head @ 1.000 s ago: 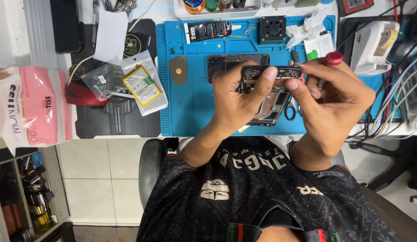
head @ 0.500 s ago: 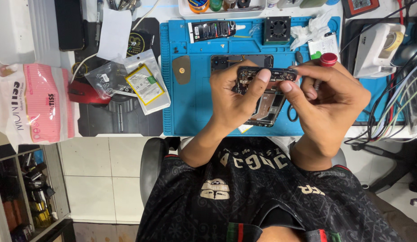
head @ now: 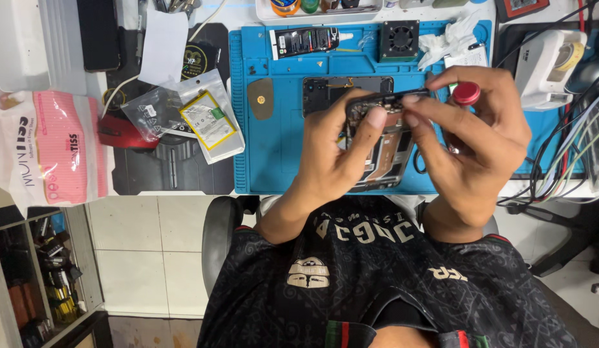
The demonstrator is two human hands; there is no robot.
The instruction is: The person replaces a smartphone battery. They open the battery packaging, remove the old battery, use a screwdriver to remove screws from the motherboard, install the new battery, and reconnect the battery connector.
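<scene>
Both of my hands hold an opened black phone [head: 384, 149] above a blue work mat [head: 273, 154], its insides facing me. My left hand [head: 331, 158] grips its left side, with the fingertips on the top edge. My right hand [head: 476, 138] pinches that top edge from the right. This hand also keeps a screwdriver with a red cap [head: 465, 94] tucked in the palm. The hands hide much of the phone. A second dark phone part [head: 331, 87] lies flat on the mat just beyond.
On the mat's far edge lie a black glue tube [head: 306, 42] and a small square fan [head: 399, 38]. A bagged yellow-edged battery [head: 206, 119] and a pink tissue pack [head: 61, 148] sit left. A white device [head: 544, 58] and tangled cables [head: 570, 167] crowd the right.
Both hands keep hold of the phone and have shifted slightly away from me. The fingertips of both hands have drawn closer together at its top edge.
</scene>
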